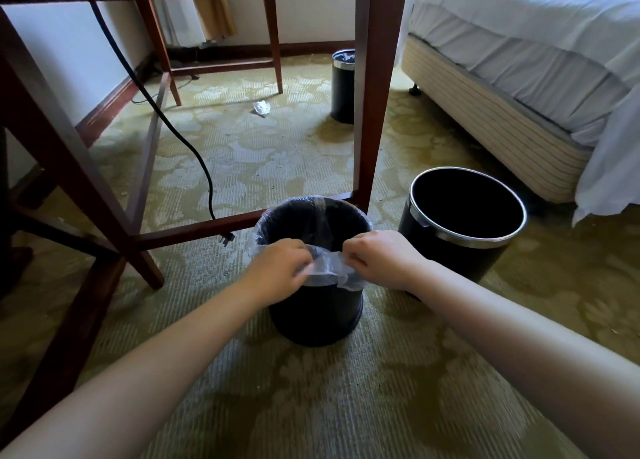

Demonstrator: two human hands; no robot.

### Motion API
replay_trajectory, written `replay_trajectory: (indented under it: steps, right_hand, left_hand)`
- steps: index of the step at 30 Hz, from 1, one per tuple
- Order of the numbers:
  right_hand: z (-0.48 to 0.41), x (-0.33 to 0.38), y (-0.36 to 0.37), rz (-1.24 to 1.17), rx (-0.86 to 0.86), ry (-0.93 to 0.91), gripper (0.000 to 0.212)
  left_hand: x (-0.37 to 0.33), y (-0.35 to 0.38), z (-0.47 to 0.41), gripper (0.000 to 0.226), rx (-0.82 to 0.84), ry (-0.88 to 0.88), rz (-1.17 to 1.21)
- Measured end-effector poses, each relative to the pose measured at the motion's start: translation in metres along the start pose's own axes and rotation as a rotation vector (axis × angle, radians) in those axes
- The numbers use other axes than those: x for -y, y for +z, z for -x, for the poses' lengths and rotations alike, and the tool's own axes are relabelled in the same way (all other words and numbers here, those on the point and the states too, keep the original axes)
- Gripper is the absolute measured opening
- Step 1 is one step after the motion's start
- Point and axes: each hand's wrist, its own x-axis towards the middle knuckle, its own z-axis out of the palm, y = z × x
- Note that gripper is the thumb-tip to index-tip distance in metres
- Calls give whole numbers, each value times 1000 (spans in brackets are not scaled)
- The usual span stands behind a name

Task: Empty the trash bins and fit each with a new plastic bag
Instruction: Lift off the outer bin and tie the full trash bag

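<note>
A black round bin stands on the carpet in front of me, lined with a clear plastic bag folded over its rim. My left hand and my right hand both pinch the bag's near edge at the rim, a little apart. To the right stands a second black bin with a silver rim and a dark inside; whether it holds a bag I cannot tell. A third black bin stands further back, with plastic showing at its top.
A dark wooden desk frame stands just behind the near bin. A black cable hangs down to a plug on the carpet. Crumpled paper lies under the desk. A bed fills the right side.
</note>
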Motion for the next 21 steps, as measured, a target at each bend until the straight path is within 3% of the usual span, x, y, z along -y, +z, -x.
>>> replay_trajectory:
  steps: [2,4,8,12,15,19,21]
  right_hand:
    - [1,-1,0,-12,-58,15,15]
    - [3,0,2,-74,-143,-10,42]
    - [-1,21,9,-75,-350,-67,65]
    - [-18,44,16,-11,-430,87,56]
    - [-29,40,11,-23,-489,221,34]
    - [-25,16,0,-81,-536,279,12]
    - [-20,7,-5,-173,-506,302,14]
  left_hand:
    - [-4,-16,-10,11,1,-185,168]
    - [-4,-34,-16,10,106,-310,249]
    - [-4,-61,-19,18,193,-363,271]
    - [-12,-84,-30,22,124,-399,424]
    - [-16,-90,-37,22,32,-441,550]
    - [-14,-82,-42,33,-108,-420,459]
    - [-9,-75,-41,38,-140,-383,419]
